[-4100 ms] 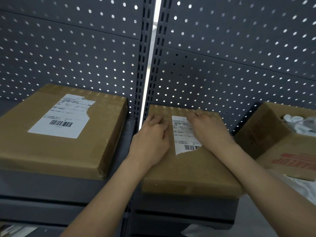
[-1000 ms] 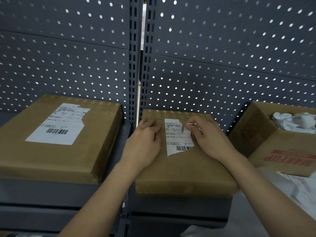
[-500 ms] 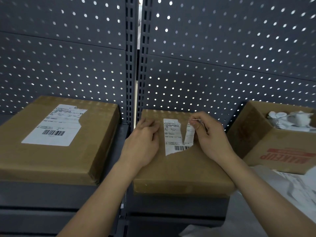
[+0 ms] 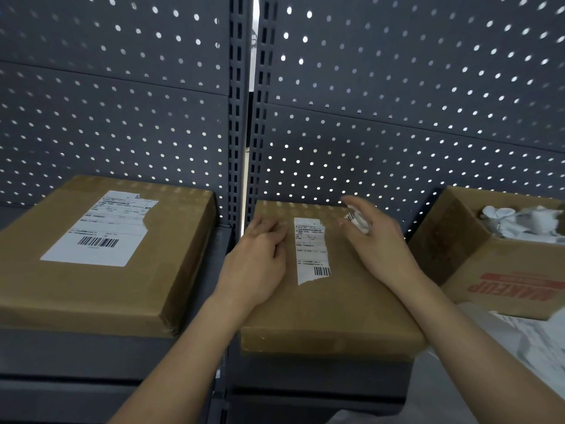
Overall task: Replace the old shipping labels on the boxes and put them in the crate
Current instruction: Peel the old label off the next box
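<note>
Here, a flat, rectangular cardboard box point(image 4: 324, 307) lies on the dark metal shelf point(image 4: 91, 356) in the middle of the view, its smooth brown top facing up. A narrow white label remnant point(image 4: 309, 249) sticks to that top. Its right and lower edges are ragged, and a barcode sits near its bottom.

The left hand point(image 4: 256, 264) rests palm down on the box at nine o'clock of the remnant, fingers straight and loose, grasping nothing. The right hand point(image 4: 382, 243) is over the box's far right corner, at two o'clock of the remnant. Its fingers are curled and pinch a crumpled torn strip point(image 4: 358, 222) of white paper with black bars printed on it.

At nine o'clock of this box, beyond the slotted upright point(image 4: 235, 117), lies a larger flat box point(image 4: 91, 289). It carries a wide white label point(image 4: 104, 231) whose upper right corner is torn away. At three o'clock stands an open carton point(image 4: 489, 270) with red lettering on its side, holding crumpled white paper point(image 4: 526, 224). Behind everything rises a grey perforated metal panel point(image 4: 397, 102), with light showing through its round holes.
</note>
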`<state>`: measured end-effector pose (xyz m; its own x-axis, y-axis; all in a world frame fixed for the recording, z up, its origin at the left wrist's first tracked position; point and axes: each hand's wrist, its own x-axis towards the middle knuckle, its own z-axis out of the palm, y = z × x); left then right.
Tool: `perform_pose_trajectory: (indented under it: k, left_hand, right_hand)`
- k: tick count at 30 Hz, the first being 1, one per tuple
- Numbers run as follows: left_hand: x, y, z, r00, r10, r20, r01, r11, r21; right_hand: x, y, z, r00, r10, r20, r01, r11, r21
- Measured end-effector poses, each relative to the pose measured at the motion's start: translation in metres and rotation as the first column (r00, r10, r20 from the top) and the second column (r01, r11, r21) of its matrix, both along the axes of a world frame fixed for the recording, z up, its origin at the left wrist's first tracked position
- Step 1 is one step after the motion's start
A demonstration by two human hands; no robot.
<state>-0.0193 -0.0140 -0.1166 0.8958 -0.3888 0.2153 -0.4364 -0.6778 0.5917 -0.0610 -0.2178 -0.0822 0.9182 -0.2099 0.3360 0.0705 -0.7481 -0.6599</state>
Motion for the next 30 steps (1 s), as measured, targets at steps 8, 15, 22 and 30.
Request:
perform_pose_trajectory:
  k: [8, 15, 22, 30]
  left_hand:
    - [-0.002, -0.001, 0.002, 1.0, 0.005, 0.012, -0.005, 1.0, -0.005]
    - [-0.002, -0.002, 0.001, 1.0, 0.007, 0.021, -0.006, 1.0, -0.01]
    - [-0.001, -0.003, 0.001, 1.0, 0.014, 0.018, -0.014, 1.0, -0.005]
    - [-0.001, -0.004, 0.001, 0.999, 0.016, 0.031, -0.017, 1.0, 0.023]
  right_hand:
    - [0.02, -0.013, -0.003, 0.999, -0.019, -0.035, 0.015, 0.993, -0.115]
    - [0.037, -0.01, -0.005, 0.994, 0.025, -0.108, -0.049, 0.973, -0.224]
    - [0.047, -0.007, -0.008, 0.987, -0.084, -0.137, 0.012, 0.889, -0.458]
    - [0.058, -0.007, -0.019, 0.994, -0.049, -0.096, -0.034, 0.703, -0.71]
